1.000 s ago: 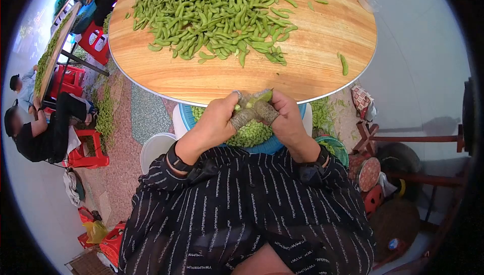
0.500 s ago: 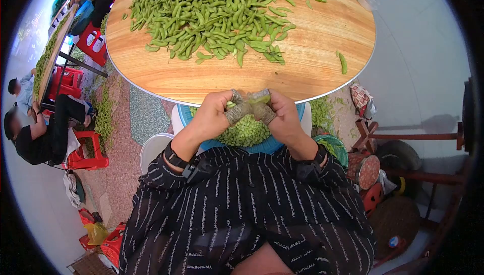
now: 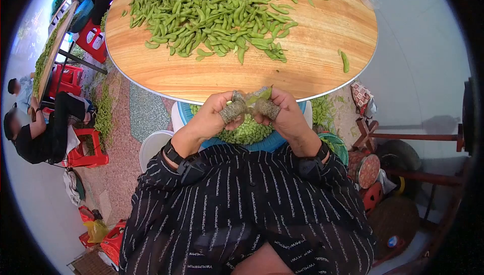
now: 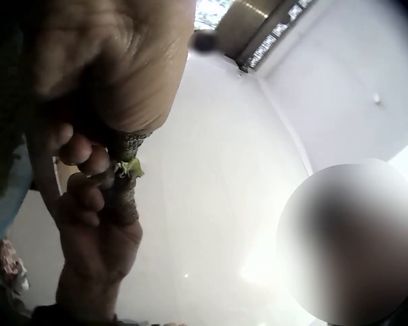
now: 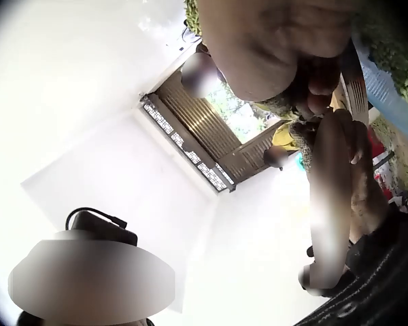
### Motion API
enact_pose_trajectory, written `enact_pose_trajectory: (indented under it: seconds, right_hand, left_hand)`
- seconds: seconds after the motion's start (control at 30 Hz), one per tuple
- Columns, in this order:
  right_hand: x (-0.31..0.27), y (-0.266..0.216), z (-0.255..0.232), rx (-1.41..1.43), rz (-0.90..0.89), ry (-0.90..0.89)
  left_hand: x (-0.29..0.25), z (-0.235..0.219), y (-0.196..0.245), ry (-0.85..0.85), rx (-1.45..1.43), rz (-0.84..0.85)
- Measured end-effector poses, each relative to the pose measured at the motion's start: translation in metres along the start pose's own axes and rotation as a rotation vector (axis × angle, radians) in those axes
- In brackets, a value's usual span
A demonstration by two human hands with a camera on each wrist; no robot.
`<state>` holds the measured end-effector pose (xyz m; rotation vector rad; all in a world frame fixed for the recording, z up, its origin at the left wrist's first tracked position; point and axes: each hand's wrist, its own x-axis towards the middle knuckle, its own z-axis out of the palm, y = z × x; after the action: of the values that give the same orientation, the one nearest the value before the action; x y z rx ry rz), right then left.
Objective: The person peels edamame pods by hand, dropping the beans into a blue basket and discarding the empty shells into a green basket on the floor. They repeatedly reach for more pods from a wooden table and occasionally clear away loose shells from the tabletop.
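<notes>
In the head view, mid-frame, my left hand (image 3: pixel 207 118) and right hand (image 3: pixel 294 119) pinch a green pod (image 3: pixel 263 94) in curled fingers, over shelled beans (image 3: pixel 245 134) in a blue basin (image 3: pixel 186 115); more pods (image 3: pixel 212 15) heap the surface (image 3: pixel 325 43) at top. From my left wrist, the pod pokes out left of centre, between my thumbs. From my right wrist, my hands meet upper right, the pod too dim to tell.
</notes>
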<state>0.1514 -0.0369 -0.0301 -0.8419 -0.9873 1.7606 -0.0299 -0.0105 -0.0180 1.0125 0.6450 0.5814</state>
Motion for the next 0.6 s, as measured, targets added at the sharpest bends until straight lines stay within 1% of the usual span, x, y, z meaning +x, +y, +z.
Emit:
enact_pose_trajectory:
  seconds: [0.03, 0.1, 0.13, 0.2, 0.3, 0.33, 0.4, 0.47, 0.53, 0.57, 0.6]
  right_hand:
    - [0.000, 0.002, -0.001, 0.094, 0.032, -0.011]
    - [-0.003, 0.002, -0.002, 0.132, 0.031, -0.002]
    - [-0.004, 0.002, -0.001, 0.166, 0.027, 0.007]
    - [-0.006, 0.000, 0.000, 0.125, 0.011, 0.014]
    - [-0.011, -0.006, 0.003, 0.031, -0.013, 0.044]
    - [-0.011, -0.006, 0.005, -0.019, -0.015, 0.064]
    - [-0.011, -0.008, 0.007, -0.035, -0.030, 0.057]
    - [-0.012, -0.007, 0.009, -0.049, -0.043, 0.050]
    - [-0.011, -0.007, 0.011, -0.231, -0.125, 0.015]
    - [-0.010, -0.006, 0.010, -0.233, -0.130, 0.012]
    - [-0.010, -0.003, 0.007, -0.193, -0.094, 0.009]
  left_hand:
    - [0.000, -0.001, -0.003, 0.001, -0.001, -0.001]
    - [0.000, -0.005, -0.010, -0.047, -0.189, -0.018]
    - [-0.001, -0.005, -0.011, -0.046, -0.190, -0.019]
    - [0.000, -0.002, -0.010, 0.037, -0.265, -0.092]
    - [0.000, -0.004, -0.009, 0.003, -0.303, -0.097]
    - [0.001, -0.004, -0.008, 0.003, -0.303, -0.098]
    - [0.001, -0.004, -0.008, 0.022, -0.252, -0.106]
    - [0.000, -0.002, -0.010, 0.024, -0.260, -0.089]
    - [0.001, -0.004, -0.012, 0.022, -0.260, -0.062]
    - [0.001, -0.006, -0.016, 0.049, -0.204, -0.061]
    - [0.000, -0.007, -0.017, 0.076, -0.150, -0.063]
